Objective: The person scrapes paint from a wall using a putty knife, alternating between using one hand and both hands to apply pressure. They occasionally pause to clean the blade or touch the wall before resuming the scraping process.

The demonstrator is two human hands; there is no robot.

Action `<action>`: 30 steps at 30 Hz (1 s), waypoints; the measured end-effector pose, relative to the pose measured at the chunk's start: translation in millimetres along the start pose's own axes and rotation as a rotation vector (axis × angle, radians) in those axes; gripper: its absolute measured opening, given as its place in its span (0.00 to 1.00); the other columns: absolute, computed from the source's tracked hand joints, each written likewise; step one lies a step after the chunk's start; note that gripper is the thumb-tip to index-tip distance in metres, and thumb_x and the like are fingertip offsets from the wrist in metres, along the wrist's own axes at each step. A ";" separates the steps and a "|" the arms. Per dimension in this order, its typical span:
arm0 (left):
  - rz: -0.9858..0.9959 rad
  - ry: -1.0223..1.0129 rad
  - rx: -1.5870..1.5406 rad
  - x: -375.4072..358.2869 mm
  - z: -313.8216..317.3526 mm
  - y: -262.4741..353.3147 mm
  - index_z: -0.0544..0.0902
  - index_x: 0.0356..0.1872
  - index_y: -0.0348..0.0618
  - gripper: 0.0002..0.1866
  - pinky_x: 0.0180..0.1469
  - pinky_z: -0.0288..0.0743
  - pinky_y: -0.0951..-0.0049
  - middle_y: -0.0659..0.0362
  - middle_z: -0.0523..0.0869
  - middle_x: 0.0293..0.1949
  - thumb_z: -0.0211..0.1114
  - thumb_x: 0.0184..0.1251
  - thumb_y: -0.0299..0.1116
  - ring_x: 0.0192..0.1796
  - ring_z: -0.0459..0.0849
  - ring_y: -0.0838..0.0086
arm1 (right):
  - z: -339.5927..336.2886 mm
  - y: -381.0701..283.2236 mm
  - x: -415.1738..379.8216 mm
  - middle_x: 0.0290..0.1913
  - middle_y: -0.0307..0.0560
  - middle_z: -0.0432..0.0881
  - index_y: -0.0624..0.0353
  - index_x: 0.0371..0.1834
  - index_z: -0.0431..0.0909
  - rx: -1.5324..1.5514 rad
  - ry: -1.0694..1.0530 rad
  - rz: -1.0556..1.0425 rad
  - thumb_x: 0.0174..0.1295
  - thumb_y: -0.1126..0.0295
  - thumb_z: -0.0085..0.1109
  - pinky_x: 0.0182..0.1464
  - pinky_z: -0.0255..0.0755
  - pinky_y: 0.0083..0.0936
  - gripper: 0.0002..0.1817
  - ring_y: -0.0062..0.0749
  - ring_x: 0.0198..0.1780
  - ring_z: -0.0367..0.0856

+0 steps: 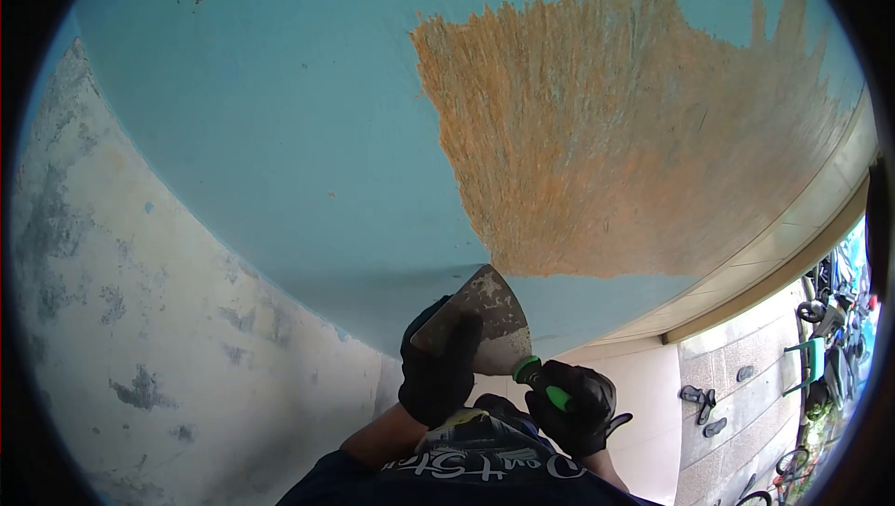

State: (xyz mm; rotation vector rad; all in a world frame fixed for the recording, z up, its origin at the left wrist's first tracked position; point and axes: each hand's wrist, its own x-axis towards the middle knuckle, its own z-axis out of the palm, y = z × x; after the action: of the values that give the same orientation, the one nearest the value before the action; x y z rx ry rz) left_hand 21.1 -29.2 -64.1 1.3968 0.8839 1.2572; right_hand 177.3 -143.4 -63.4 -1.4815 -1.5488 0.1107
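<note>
A broad scraper with a worn, paint-speckled metal blade and a green and black handle is in front of my chest. My right hand, in a black glove, is wrapped round the handle. My left hand, also black-gloved, grips the blade's left side, with the thumb on its near face and the other fingers mostly behind it. Past the blade's tip spreads a blue-green painted surface. On it lies a large bared patch, orange-brown and streaked, with ragged edges.
A whitish wall with grey blotches stands on the left. Lower right, several dark sandals lie on paving. Beyond them are a green plastic chair and parked motorbikes. A pale beam borders the painted surface.
</note>
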 end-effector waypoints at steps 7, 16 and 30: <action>1.081 0.278 0.875 48.8 -21.0 35.1 0.83 0.44 0.38 0.08 0.42 0.78 0.69 0.55 0.86 0.34 0.66 0.70 0.31 0.37 0.85 0.71 | 4.9 -16.2 32.9 0.35 0.50 0.85 0.58 0.47 0.82 -0.052 0.107 -0.124 0.39 0.70 0.79 0.34 0.76 0.37 0.27 0.46 0.32 0.84; 0.144 -0.003 0.201 -16.1 -4.5 8.5 0.83 0.41 0.35 0.10 0.41 0.76 0.69 0.57 0.86 0.33 0.64 0.71 0.34 0.35 0.82 0.73 | 7.2 4.8 -23.8 0.32 0.51 0.86 0.61 0.44 0.81 0.041 -0.008 0.022 0.37 0.74 0.78 0.35 0.80 0.35 0.26 0.45 0.32 0.87; 0.101 0.046 -0.022 -5.0 7.2 -9.6 0.83 0.43 0.36 0.12 0.31 0.78 0.75 0.61 0.85 0.32 0.65 0.71 0.36 0.30 0.82 0.80 | 2.2 8.8 -13.2 0.35 0.51 0.88 0.61 0.45 0.82 0.036 0.012 0.037 0.38 0.75 0.78 0.37 0.80 0.34 0.26 0.45 0.34 0.88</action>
State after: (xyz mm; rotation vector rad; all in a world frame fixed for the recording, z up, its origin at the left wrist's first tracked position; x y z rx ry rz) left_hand 28.1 -33.4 -74.1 1.4146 0.8366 1.3758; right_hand 179.7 -150.6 -77.4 -1.4809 -1.5027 0.1501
